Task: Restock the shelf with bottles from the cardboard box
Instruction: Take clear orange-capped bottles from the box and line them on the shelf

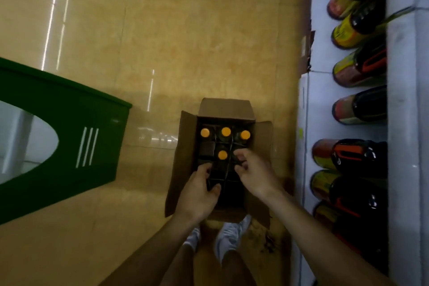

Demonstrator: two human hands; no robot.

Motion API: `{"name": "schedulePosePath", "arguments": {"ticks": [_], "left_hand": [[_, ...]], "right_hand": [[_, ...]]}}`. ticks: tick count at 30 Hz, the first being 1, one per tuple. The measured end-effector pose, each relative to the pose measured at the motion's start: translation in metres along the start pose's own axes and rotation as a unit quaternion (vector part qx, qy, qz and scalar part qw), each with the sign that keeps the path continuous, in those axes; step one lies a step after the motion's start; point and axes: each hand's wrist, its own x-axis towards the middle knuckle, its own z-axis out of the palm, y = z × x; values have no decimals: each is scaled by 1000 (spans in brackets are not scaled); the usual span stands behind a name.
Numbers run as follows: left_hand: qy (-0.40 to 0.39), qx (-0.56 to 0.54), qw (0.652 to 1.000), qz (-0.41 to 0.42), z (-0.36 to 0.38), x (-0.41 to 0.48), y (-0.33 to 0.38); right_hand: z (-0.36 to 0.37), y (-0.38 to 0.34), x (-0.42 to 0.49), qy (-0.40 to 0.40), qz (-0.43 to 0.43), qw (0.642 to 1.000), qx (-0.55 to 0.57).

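Now both hands reach into the open cardboard box [260, 137] on the floor. The left hand [199, 195] curls over the dividers; the right hand [253, 173] hooks its fingers in, whether around anything, I cannot tell. Four orange-capped bottles [222, 154] stand inside, the shelf [401, 123] just right.

box open from above, near cells free, far cells capped

flaps of the cardboard box [260, 146] are folded out, so top access is clear. four orange-capped bottles [222, 155] fill far cells; the divider grid [228, 165] splits the rest into narrow slots. left hand [200, 189] and right hand [254, 173] already crowd the middle. shelf [306, 104] at right is packed with big bottles [357, 107]; open floor [162, 42] to the left up to the green stand [58, 137].
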Motion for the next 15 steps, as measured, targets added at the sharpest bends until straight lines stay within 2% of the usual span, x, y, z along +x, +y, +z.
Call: {"name": "schedulePosePath", "arguments": {"ticks": [6,11,15], "left_hand": [[3,4,1000,-18,45,62,-26],[25,-28,999,-25,75,107,-39],[36,-57,997,-32,88,131,-54]], "right_hand": [[27,31,54,-38,-67,991,-114],[46,38,86,-10,-133,968,-212],[56,44,109,-28,-154,957,-246]]}}
